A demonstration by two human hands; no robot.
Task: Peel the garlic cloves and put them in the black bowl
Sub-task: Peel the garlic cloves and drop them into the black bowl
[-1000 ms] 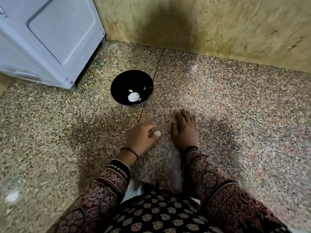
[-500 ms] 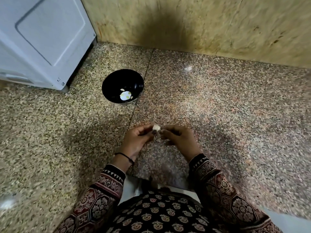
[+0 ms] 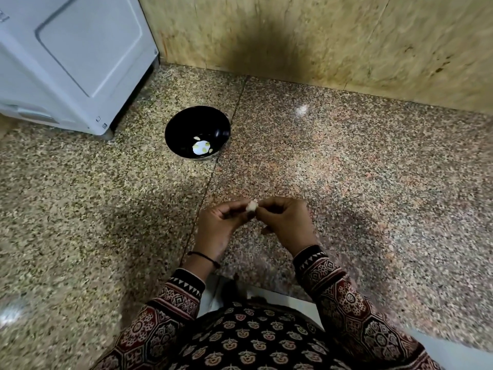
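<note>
A white appliance fills the upper left of the frame, its foot standing on a speckled granite floor. Just right of that foot, left of centre in the upper half, the black bowl sits upright on the floor beside a dark joint line between two slabs. A few pale pieces lie at the bottom of the bowl, too small to say more about them.

Below the bowl and well apart from it, near the middle of the frame, the left hand is raised above the floor with its fingers curled and its fingertips pinching a garlic clove. A thin black band circles the left wrist, above a dark red patterned sleeve.

The clove is a small whitish lump held between the two hands, with a bit of papery skin showing at its top. The right hand meets it from the other side, fingers curled inward and thumb and forefinger pinching the clove, so the fingertips of both hands are touching or nearly touching around it. A matching sleeve runs to the lower right.

A beige stone wall spans the top of the frame to the upper right, with a dark shadow on it above the bowl.
</note>
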